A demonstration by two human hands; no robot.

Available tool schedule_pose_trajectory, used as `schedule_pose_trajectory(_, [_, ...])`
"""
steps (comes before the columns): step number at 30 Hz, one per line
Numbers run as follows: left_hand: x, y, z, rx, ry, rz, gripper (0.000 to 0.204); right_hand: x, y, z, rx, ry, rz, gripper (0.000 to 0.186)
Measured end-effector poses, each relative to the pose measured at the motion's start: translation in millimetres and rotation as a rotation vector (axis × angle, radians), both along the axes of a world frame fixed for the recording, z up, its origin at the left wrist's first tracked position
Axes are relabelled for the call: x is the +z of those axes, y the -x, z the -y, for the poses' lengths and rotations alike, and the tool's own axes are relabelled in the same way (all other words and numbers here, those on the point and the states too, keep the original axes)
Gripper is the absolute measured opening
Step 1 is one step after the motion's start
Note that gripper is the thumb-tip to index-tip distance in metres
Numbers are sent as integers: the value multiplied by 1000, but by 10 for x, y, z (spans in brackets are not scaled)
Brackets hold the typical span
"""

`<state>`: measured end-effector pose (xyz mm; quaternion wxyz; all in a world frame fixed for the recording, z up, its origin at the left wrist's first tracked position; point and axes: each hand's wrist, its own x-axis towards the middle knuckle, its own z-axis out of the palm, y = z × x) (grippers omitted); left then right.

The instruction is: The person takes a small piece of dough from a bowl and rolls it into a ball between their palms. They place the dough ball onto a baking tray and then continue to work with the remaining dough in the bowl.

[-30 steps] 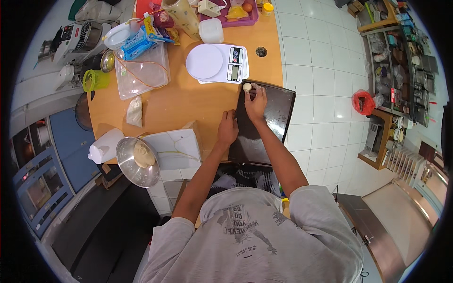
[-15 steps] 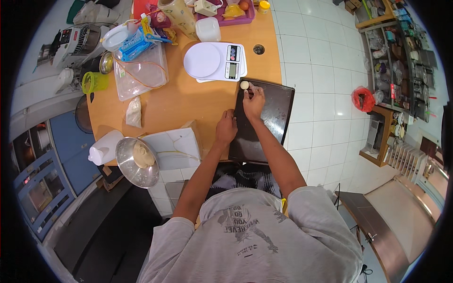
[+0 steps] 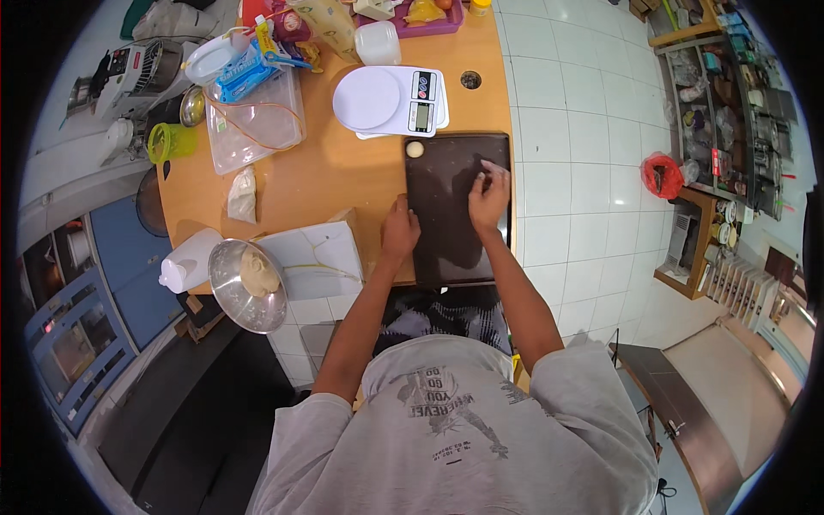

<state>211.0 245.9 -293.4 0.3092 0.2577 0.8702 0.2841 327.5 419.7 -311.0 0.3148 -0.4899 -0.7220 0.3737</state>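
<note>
A dark baking tray (image 3: 446, 249) lies near the table's right edge, set straight along it. In its far left corner rests a small pale dough ball (image 3: 415, 149). My left hand (image 3: 401, 230) is closed on the tray's left edge, about halfway along. Over the tray's right side is my right hand (image 3: 489, 199), its fingers bent but apart, with nothing seen in them. A metal bowl (image 3: 225, 296) at the near left holds a large lump of dough (image 3: 258, 273).
Beyond the tray stands a white kitchen scale (image 3: 367, 99). To the left are a white-lidded box or board (image 3: 318, 257), a white jug (image 3: 190, 260), a bag of white powder (image 3: 243, 196) and a clear plastic container (image 3: 256, 133). Tiled floor (image 3: 549, 189) lies to the right.
The tray has slid left and turned from slanted to straight. My right hand has let go of the dough ball and drawn back to the right. My left hand has shifted slightly left.
</note>
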Motion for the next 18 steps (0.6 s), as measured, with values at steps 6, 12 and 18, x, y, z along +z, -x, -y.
schedule_pose_trajectory(6, [13,60,233,49,-57,-155,33,-31,-751,187,-8,-220,322,43])
schedule_pose_trajectory(12, [-213,-26,349,111,-43,-190,38,9,-980,325,120,-23,252,35])
schedule_pose_trajectory(18, [-195,-27,356,112,-48,-236,40,-66,-1005,278,128,-43,285,31])
